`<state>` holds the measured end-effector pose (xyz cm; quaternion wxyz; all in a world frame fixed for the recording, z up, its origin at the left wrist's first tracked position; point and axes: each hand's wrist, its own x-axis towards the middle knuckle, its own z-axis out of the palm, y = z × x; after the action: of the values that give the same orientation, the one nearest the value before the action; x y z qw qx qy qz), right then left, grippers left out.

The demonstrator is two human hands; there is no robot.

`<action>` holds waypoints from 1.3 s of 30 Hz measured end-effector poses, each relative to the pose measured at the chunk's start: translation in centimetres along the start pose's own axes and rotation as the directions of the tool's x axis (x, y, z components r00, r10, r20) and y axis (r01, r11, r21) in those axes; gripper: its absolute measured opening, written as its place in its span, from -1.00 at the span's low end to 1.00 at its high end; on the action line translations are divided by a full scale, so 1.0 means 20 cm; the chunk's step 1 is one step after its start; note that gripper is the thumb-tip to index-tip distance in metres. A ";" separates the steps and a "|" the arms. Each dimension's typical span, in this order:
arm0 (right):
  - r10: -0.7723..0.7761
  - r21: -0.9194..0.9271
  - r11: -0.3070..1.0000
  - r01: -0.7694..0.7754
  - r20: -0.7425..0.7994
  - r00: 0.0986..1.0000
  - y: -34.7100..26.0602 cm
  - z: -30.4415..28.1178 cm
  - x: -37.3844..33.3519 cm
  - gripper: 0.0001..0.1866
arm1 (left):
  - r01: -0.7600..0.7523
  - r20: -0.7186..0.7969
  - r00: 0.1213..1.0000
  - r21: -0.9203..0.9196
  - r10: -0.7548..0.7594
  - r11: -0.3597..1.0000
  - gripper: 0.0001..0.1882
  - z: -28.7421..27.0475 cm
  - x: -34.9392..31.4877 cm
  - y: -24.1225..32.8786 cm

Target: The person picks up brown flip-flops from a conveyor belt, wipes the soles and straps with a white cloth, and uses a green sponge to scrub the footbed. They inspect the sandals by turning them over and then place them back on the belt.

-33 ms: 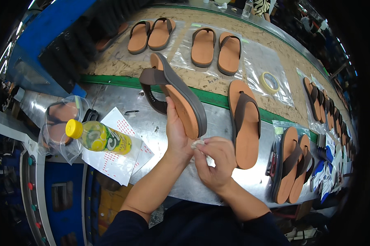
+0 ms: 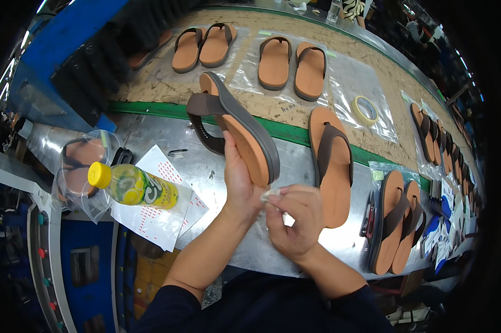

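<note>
My left hand [image 2: 240, 175] is closed around the heel end of a flip-flop [image 2: 247, 141], held tilted on its side above the metal bench. Its footbed is tan, its sole dark grey, and its wide strap brown. Just below the heel, my right hand [image 2: 296, 213] pinches a small crumpled white cloth [image 2: 270, 195]; whether it touches the sole I cannot tell. To the right of my hands lies a matching single flip-flop [image 2: 333, 172], footbed up, with its toe end over the green strip. A pair of flip-flops [image 2: 392, 222] rests farther right.
At left, a yellow-capped drink bottle [image 2: 142, 187] stands on printed sheets [image 2: 164, 230] beside bagged sandals [image 2: 84, 166]. Beyond the green strip [image 2: 286, 131] are more pairs of flip-flops [image 2: 275, 64] on plastic bags and a tape roll [image 2: 365, 110]. A blue machine [image 2: 56, 66] borders the left.
My right hand has shifted slightly to the right with the white cloth. The flip-flop in my left hand has moved a little to the left.
</note>
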<state>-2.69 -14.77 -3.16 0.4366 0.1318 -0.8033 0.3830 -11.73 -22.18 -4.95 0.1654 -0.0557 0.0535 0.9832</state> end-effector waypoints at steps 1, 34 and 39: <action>-0.054 0.026 0.998 0.055 -0.028 0.998 -0.03 -0.01 0.05 -0.77 | -0.010 -0.019 1.000 -0.004 0.010 1.000 -0.73 0.01 0.00 0.00; 0.373 0.297 0.884 -0.361 0.020 0.928 0.03 -0.03 0.37 -0.81 | -0.474 0.270 0.880 0.430 0.391 0.768 -0.55 0.00 0.07 0.12; -0.026 -0.090 0.995 0.038 0.125 0.992 -0.05 -0.01 0.38 -0.81 | -0.606 0.369 0.791 0.586 0.488 0.539 -0.50 -0.11 0.07 0.14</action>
<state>-6.39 -14.45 3.48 0.3978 0.1478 -0.8434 0.3295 -13.71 -24.71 -7.11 -0.1387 0.1076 0.4089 0.8955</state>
